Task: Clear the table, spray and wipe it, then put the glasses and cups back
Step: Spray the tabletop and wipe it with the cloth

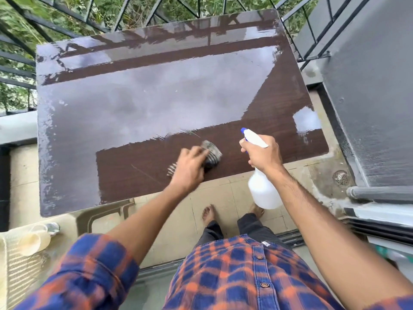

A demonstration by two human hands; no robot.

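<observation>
Pressing cloth [211,154] on table [156,104] – left hand [190,168]; right hand [262,153] grips spray bottle [262,191].

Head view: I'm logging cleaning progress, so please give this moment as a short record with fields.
table: dark brown, glossy, no cups on it
left hand: grips a grey cloth on the table's near part
right hand: holds a white spray bottle at the near edge
cup: cream, off the table at lower left
stage: wiping
</observation>
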